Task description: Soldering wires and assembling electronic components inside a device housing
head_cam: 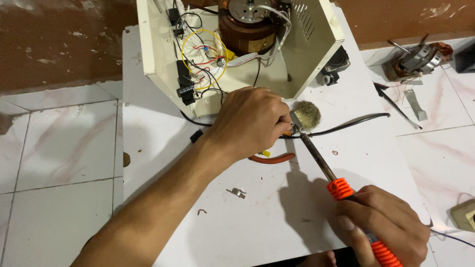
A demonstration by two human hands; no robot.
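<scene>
My left hand [250, 123] is closed around a small brush with pale bristles [307, 114], held just in front of an opened cream metal case [163, 74]. My right hand [383, 225] grips the orange ribbed handle of a soldering iron [341, 189]. The iron's metal shaft [316, 155] slants up to the left and its tip meets the brush bristles. Inside the case sit a copper-wound round coil [247, 29], a yellow wire loop [204, 57] and several thin wires. Everything rests on a white board [257, 222].
A black cable [351, 122] runs right from the brush. An orange-handled tool [272, 158] lies under my left hand, a small metal clip [239, 193] beside it. A motor part [418, 59], a black probe [396, 106] and a wall socket [465, 215] lie on the tiled floor at right.
</scene>
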